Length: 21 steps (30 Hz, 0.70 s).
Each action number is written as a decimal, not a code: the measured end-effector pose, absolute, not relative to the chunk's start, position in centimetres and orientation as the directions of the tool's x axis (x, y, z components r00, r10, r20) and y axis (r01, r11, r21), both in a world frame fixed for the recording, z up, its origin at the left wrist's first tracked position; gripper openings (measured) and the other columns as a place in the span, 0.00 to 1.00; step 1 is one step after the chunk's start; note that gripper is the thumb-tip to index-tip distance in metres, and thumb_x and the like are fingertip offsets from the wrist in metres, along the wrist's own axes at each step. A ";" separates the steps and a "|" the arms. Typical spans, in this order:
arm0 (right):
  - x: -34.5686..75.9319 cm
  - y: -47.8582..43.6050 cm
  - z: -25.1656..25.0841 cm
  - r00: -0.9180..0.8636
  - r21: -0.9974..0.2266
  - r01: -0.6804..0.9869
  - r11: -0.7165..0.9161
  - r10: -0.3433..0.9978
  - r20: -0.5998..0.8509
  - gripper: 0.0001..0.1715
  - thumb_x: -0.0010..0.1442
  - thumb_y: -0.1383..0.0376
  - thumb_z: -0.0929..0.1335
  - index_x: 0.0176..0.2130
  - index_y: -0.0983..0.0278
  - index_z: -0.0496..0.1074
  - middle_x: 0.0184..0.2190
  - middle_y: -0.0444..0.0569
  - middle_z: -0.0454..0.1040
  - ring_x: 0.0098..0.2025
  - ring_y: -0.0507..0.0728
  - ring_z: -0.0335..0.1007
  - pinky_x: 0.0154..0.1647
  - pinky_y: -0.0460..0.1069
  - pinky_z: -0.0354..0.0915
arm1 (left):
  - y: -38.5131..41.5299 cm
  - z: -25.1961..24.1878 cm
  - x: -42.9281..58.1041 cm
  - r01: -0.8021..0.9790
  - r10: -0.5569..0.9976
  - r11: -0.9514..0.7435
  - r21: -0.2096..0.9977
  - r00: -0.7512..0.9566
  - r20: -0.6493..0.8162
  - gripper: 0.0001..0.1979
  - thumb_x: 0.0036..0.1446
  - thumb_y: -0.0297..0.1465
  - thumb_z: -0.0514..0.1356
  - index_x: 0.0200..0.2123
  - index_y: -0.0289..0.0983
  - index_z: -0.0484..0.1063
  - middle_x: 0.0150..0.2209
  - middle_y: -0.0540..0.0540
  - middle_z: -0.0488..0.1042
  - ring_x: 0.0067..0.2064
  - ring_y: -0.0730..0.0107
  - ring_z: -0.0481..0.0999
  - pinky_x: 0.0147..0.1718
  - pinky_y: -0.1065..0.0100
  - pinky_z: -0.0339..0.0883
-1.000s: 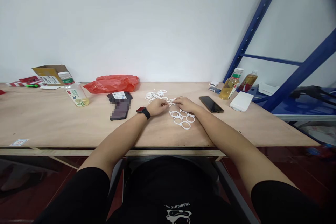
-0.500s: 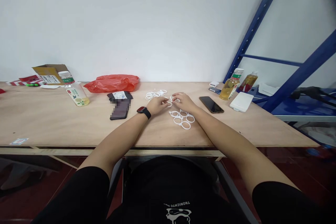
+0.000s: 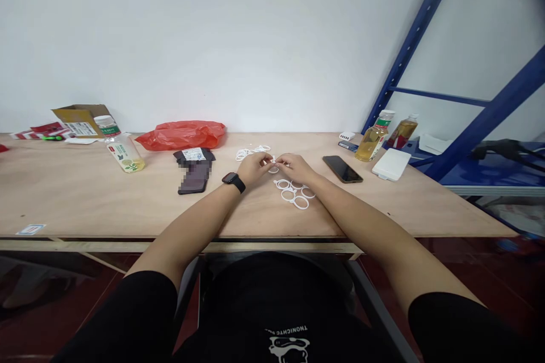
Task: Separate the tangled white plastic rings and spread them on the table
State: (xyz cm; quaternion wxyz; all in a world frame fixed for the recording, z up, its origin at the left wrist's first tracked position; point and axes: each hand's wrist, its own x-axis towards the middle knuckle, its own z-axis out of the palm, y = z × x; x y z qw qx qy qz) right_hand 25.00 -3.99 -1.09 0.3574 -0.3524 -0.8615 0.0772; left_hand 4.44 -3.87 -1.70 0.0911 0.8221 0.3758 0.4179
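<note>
My left hand (image 3: 254, 168), with a black watch on the wrist, has its thumb and fingers closed on a white ring (image 3: 273, 169). Facing it, my right hand (image 3: 297, 168) pinches the same small white work where the fingertips of both hands nearly meet. Just which part each hand grips is partly hidden by the fingers. Behind my left hand lies a loose pile of white rings (image 3: 244, 154). Several joined white rings (image 3: 301, 202) lie flat on the wooden table, in front of my right hand.
Left of my hands are a dark pouch (image 3: 195, 176), a red plastic bag (image 3: 183, 135), a bottle (image 3: 125, 152) and a cardboard box (image 3: 83, 121). To the right are a phone (image 3: 342, 169), a white case (image 3: 392, 164), two bottles (image 3: 373, 140) and a blue rack (image 3: 419, 25).
My right hand has moved slightly left, and its fingers have closed in against my left fingertips. The ring it held apart is now together with the left hand's ring.
</note>
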 end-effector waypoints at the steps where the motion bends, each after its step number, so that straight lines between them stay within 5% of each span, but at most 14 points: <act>1: 25.0 -4.0 -1.1 -0.503 -0.381 0.550 0.743 0.659 0.559 0.10 0.64 0.64 0.65 0.37 0.61 0.77 0.35 0.48 0.79 0.38 0.55 0.73 0.41 0.49 0.64 | -3.8 -1.7 4.4 0.539 0.690 -0.706 0.459 0.375 0.620 0.11 0.58 0.36 0.63 0.40 0.37 0.77 0.35 0.46 0.80 0.34 0.69 0.76 0.37 0.68 0.69; 10: 25.0 -4.1 -1.2 -0.387 -0.430 0.567 0.703 0.688 0.615 0.08 0.60 0.60 0.70 0.36 0.61 0.78 0.34 0.47 0.80 0.36 0.55 0.74 0.39 0.49 0.66 | -4.4 -1.2 4.5 0.553 0.692 -0.708 0.438 0.422 0.586 0.12 0.62 0.39 0.60 0.37 0.37 0.80 0.34 0.46 0.80 0.33 0.68 0.76 0.35 0.69 0.66; 21: 24.9 -4.3 -0.9 -0.527 -0.269 0.596 0.756 0.622 0.580 0.09 0.62 0.62 0.67 0.34 0.61 0.76 0.34 0.49 0.78 0.38 0.57 0.72 0.41 0.50 0.64 | -4.6 -1.0 4.4 0.592 0.715 -0.691 0.415 0.474 0.514 0.13 0.63 0.37 0.57 0.36 0.37 0.79 0.34 0.45 0.80 0.35 0.67 0.76 0.38 0.67 0.66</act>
